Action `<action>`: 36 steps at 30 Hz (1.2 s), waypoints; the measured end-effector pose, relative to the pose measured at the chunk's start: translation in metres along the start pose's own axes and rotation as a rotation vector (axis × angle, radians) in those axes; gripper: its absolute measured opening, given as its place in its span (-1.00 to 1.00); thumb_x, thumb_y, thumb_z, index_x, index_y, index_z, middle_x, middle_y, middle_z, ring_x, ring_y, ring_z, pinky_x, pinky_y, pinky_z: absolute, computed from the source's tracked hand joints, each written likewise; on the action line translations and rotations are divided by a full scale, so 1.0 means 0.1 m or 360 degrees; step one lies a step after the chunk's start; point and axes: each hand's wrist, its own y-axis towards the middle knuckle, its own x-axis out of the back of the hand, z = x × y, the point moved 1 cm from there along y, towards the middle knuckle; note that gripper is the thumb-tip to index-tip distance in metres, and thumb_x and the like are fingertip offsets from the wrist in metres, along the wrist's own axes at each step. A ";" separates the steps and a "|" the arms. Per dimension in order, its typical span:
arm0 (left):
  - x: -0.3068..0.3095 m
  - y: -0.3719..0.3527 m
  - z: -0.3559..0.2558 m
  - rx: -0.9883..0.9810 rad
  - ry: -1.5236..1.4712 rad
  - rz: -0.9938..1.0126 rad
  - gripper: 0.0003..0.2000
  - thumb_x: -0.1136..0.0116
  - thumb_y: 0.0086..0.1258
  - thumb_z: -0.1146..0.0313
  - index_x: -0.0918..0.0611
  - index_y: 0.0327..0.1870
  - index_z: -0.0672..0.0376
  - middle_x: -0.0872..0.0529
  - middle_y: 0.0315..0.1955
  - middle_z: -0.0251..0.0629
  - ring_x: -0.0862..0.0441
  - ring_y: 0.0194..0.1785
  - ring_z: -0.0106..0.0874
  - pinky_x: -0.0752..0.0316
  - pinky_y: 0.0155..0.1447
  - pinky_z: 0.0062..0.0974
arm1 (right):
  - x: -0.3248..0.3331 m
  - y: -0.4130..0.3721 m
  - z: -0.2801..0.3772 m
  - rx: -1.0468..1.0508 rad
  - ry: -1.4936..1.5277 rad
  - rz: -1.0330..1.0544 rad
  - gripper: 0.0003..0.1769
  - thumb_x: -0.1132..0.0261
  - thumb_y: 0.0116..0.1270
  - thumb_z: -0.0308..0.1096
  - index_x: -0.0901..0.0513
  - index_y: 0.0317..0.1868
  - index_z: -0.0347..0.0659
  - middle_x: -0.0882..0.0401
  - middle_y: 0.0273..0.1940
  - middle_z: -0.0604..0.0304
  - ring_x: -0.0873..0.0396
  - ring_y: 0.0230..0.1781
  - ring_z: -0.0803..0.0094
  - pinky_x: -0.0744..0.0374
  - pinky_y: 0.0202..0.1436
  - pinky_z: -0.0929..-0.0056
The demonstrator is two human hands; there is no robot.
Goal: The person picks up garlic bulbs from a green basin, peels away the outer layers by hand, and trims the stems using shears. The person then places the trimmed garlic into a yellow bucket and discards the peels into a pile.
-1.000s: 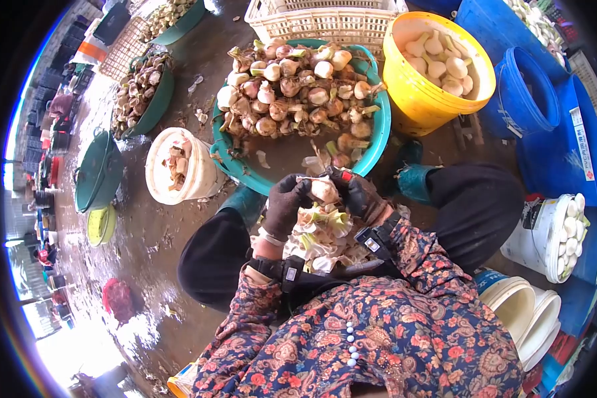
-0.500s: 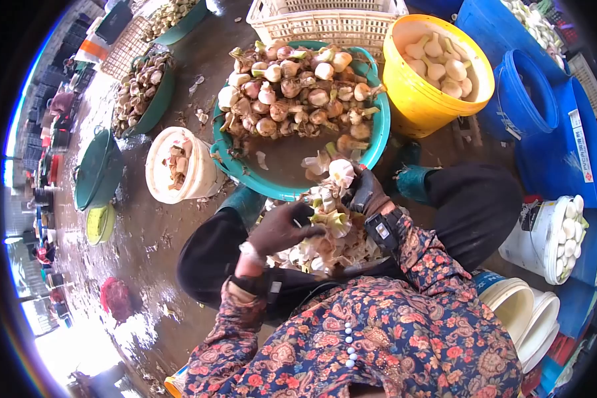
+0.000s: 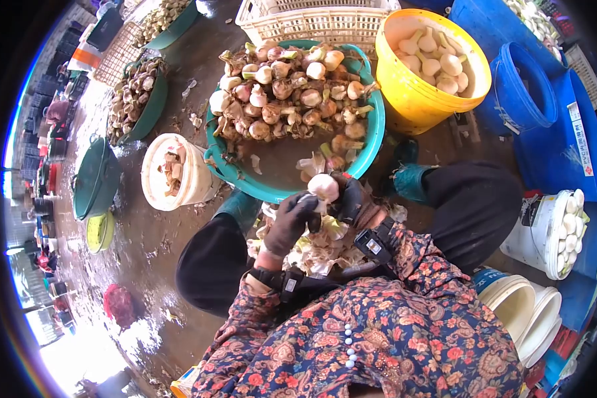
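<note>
Between my two gloved hands, a pale garlic bulb (image 3: 324, 188) is held over the near rim of a green tub (image 3: 377, 132). My left hand (image 3: 289, 222) is closed at the bulb's left side, fingers pinched near its lower part. My right hand (image 3: 355, 201) wraps round the bulb from the right. Many untrimmed garlic bulbs (image 3: 282, 89) are heaped in the tub. Beneath my hands, a pile of loose garlic skins and stalks (image 3: 318, 251) lies between my legs.
A yellow bucket (image 3: 404, 99) with peeled bulbs stands right of the tub, a white bucket (image 3: 196, 179) with scraps to its left. A cream crate (image 3: 312, 25) is behind. Blue containers (image 3: 557, 152) and a white bucket of garlic (image 3: 534, 229) are at the right.
My left hand has moved up and right to the bulb and closed on it. The bulb in my right hand has shifted slightly down and left.
</note>
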 end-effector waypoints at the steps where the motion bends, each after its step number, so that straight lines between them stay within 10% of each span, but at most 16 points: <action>1: 0.13 -0.06 0.06 -0.0155 0.0295 0.0067 -0.74 0.00 0.38 0.24 -0.55 -0.30 0.30 -0.54 -0.63 -0.32 -0.47 -0.60 -0.53 -0.33 -0.49 -0.63 | -0.02 0.08 -0.16 -0.0654 0.1298 0.0046 -0.75 -0.10 0.35 -0.30 -0.55 -0.09 -0.28 -0.59 -0.24 0.23 -0.56 -0.29 0.51 -0.53 -0.19 0.53; 4: -0.09 -0.22 -0.49 0.0157 0.0639 0.0719 -0.70 -0.17 0.29 0.18 -0.58 -0.34 0.31 -0.58 -0.62 -0.33 -0.52 -0.55 -0.55 -0.43 -0.44 -0.60 | 0.11 -0.09 -0.34 -0.0869 0.1693 -0.0173 -0.69 -0.04 0.38 -0.21 -0.57 -0.19 -0.29 -0.60 -0.27 0.22 -0.56 -0.33 0.47 -0.53 -0.22 0.47; 8: 0.29 0.35 -0.28 0.0167 0.2253 0.0254 -0.59 -0.32 0.13 0.02 -0.65 -0.39 0.30 -0.61 -0.64 -0.30 -0.45 -0.58 -0.52 -0.38 -0.43 -0.45 | 0.24 -0.02 -0.62 -0.1364 0.1831 -0.0576 -0.61 0.06 0.41 -0.16 -0.57 -0.19 -0.30 -0.59 -0.27 0.19 -0.56 -0.31 0.42 -0.54 -0.18 0.46; 10: 0.48 0.71 -0.17 0.0170 0.2089 0.0106 -0.57 -0.33 0.10 0.01 -0.66 -0.32 0.30 -0.66 -0.55 -0.21 -0.53 -0.50 -0.47 -0.44 -0.34 -0.46 | 0.43 0.11 -1.11 -0.1195 0.2653 -0.0037 -0.55 0.12 0.42 -0.13 -0.56 -0.14 -0.34 -0.59 -0.22 0.14 -0.57 -0.26 0.38 -0.54 -0.08 0.45; 12: 0.57 1.09 0.04 -0.0328 0.1765 0.0038 -0.43 -0.27 0.05 -0.15 -0.64 -0.24 0.31 -0.68 -0.43 -0.03 -0.63 -0.36 -0.16 -0.49 -0.20 -0.37 | 0.45 0.75 0.22 -0.1076 0.1840 -0.0814 -0.47 0.10 0.41 -0.06 -0.48 0.05 -0.40 -0.59 -0.09 0.09 -0.56 -0.09 0.29 -0.49 0.12 0.43; 15: 0.51 1.76 0.35 0.0161 0.1915 -0.0203 -0.27 -0.28 -0.09 -0.27 -0.63 -0.26 0.39 -0.68 -0.33 0.06 -0.64 -0.24 -0.08 -0.50 -0.13 -0.33 | 0.93 1.34 0.80 -0.0411 0.2379 -0.0327 -0.40 -0.06 0.34 0.06 -0.45 0.08 -0.35 -0.57 -0.08 -0.04 -0.56 -0.09 0.21 -0.53 0.02 0.23; 16: 0.44 1.91 0.42 0.0546 0.1871 -0.0165 -0.31 -0.30 -0.10 -0.25 -0.64 -0.29 0.37 -0.69 -0.32 0.04 -0.65 -0.25 -0.12 -0.51 -0.15 -0.34 | 0.97 1.39 1.08 -0.0304 0.2155 -0.0329 -0.33 -0.05 0.31 0.16 -0.44 0.10 -0.33 -0.57 -0.11 -0.06 -0.56 -0.14 0.16 -0.55 -0.04 0.27; 18: 0.53 2.22 0.95 0.0303 0.1462 0.0088 -0.51 -0.41 -0.04 0.01 -0.64 -0.24 0.26 -0.69 -0.34 -0.23 -0.62 -0.28 -0.42 -0.49 -0.13 -0.48 | 1.02 1.33 1.06 -0.0432 0.1499 -0.0441 -0.27 -0.01 0.29 0.25 -0.43 0.09 -0.32 -0.61 -0.19 0.03 -0.59 -0.24 0.26 -0.55 -0.11 0.34; 23: 0.60 2.25 1.42 0.0350 0.0873 0.0090 -0.48 -0.41 -0.10 -0.04 -0.66 -0.27 0.27 -0.70 -0.39 -0.21 -0.63 -0.33 -0.42 -0.51 -0.21 -0.47 | 0.80 0.64 0.34 -0.1106 0.0767 -0.0645 -0.38 0.01 0.32 0.22 -0.62 -0.17 -0.22 -0.65 -0.39 0.26 -0.58 -0.50 0.53 -0.52 -0.43 0.44; 28: 0.14 1.24 0.35 -0.0008 0.1138 0.0247 -0.50 -0.42 -0.01 0.07 -0.60 -0.13 0.22 -0.69 -0.31 -0.28 -0.64 -0.28 -0.44 -0.50 -0.13 -0.48 | 0.56 0.23 0.09 -0.0800 -0.1319 -0.0297 -0.68 -0.26 0.16 -0.12 -0.64 -0.29 -0.22 -0.60 -0.42 -0.09 -0.61 -0.37 0.06 -0.54 -0.26 0.16; 36: -0.10 0.49 -0.04 -0.0575 0.2100 0.0074 -0.51 -0.41 -0.16 -0.05 -0.64 -0.24 0.07 -0.67 -0.39 -0.10 -0.62 -0.27 -0.10 -0.50 -0.19 -0.29 | 0.18 0.17 0.38 -0.0791 -0.1548 0.0118 -0.72 -0.25 0.08 -0.12 -0.62 -0.41 -0.18 -0.59 -0.47 -0.07 -0.58 -0.37 -0.02 -0.52 -0.27 0.08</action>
